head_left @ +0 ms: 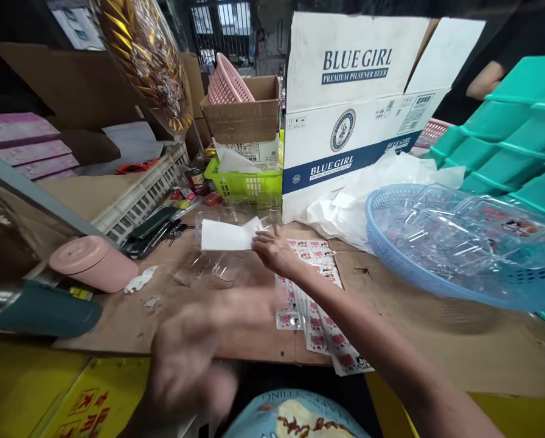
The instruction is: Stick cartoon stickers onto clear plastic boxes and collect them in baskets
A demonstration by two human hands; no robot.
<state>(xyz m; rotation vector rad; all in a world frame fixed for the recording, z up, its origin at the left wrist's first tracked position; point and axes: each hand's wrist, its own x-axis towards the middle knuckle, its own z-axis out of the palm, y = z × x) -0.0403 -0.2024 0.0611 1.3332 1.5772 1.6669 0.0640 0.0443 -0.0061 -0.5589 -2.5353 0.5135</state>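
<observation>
My right hand (pixel 275 249) is closed on the right end of a white paper sheet (pixel 224 236), whose corner curls up at the fingers. Clear plastic containers (pixel 229 271) lie under and in front of that paper. My left hand (pixel 190 359) is smeared by motion near the table's front edge, so its fingers cannot be read. Sticker sheets (pixel 315 331) with red and pink prints fan out under my right wrist and forearm.
A blue basket (pixel 382 255) of clear plastic boxes stands right, before stacked teal trays (pixel 496 146). A white beer carton (pixel 345 134) rises behind. At left are a pink lidded container (pixel 94 264), a dark teal bottle (pixel 48 310) and a green basket (pixel 249 184) farther back.
</observation>
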